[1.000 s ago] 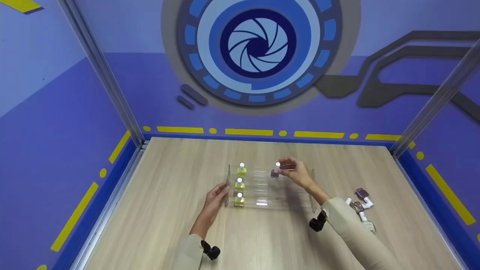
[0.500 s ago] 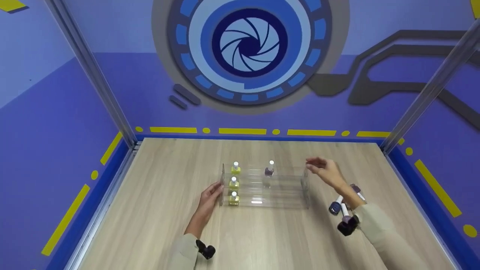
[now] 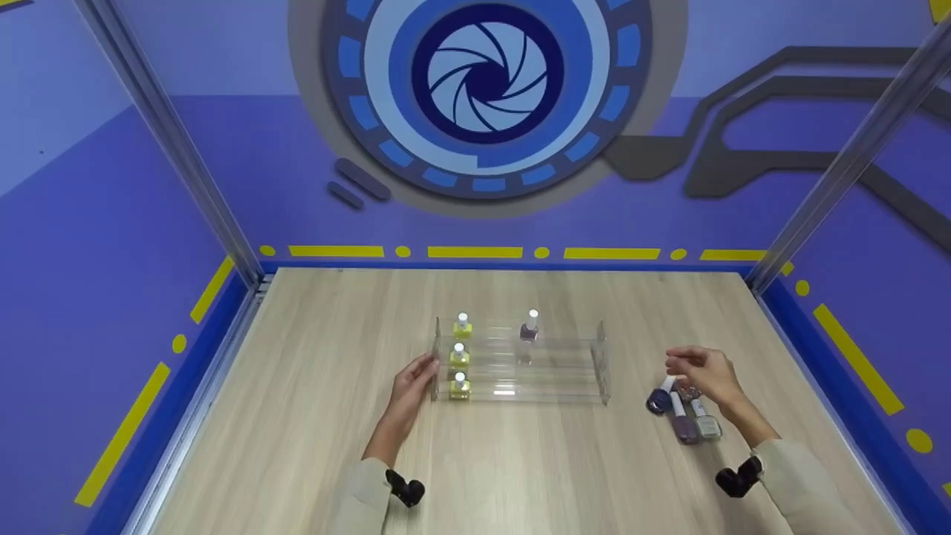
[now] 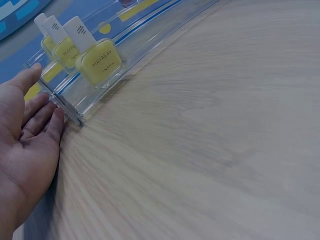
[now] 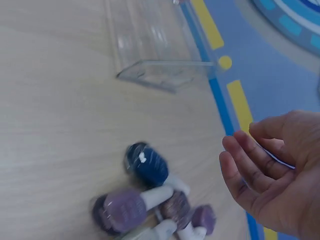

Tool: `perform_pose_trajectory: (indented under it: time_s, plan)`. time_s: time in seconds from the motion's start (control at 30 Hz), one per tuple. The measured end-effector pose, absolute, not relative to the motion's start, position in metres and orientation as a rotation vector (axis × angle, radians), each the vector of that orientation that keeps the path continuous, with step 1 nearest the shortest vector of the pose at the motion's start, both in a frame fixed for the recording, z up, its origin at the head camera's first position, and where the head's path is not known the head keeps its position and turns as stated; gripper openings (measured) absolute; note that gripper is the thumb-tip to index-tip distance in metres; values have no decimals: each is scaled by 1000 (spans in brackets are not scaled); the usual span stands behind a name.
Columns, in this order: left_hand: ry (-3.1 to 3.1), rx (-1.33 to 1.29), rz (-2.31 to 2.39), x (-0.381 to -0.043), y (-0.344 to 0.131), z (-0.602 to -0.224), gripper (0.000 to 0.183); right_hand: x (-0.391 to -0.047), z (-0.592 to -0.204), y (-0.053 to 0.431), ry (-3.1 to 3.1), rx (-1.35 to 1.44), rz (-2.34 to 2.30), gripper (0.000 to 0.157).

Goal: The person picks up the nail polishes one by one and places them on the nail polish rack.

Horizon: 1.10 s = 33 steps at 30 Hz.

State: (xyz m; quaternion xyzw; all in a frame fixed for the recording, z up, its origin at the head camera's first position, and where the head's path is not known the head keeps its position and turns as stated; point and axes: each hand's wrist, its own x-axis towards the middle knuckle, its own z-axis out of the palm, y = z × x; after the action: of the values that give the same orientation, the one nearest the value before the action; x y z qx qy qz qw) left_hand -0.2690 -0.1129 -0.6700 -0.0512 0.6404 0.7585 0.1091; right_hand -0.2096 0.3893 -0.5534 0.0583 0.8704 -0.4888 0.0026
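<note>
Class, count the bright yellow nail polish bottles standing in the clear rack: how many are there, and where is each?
3, at the left end of the clear rack: a back bottle, a middle bottle and a front bottle. The see-through rack appears to hide none.

Head: I look down, near edge of table [image 3: 475,475] to far | left wrist: low, close, left end of rack [image 4: 66,108] | right wrist: right side, facing left | all share rack
</note>
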Motion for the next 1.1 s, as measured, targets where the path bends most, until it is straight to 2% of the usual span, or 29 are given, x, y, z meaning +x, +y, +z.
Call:
perform_pose_trajectory:
  time_s: [0.2, 0.6, 0.87, 1.1]
  plan:
    - [1895, -173, 2225, -270, -117, -667, 64, -208, -571, 399, 2679, 370, -1482, 36]
    - [1917, -153, 2224, -270, -121, -667, 63, -222, -598, 381, 2670, 497, -1462, 28]
    - [1915, -156, 2237, -268, -119, -671, 58, -236, -604, 376, 2782, 444, -1217, 39]
    - [1947, -191, 2223, -269, -109, -671, 51, -237, -614, 377, 2866, 407, -1101, 36]
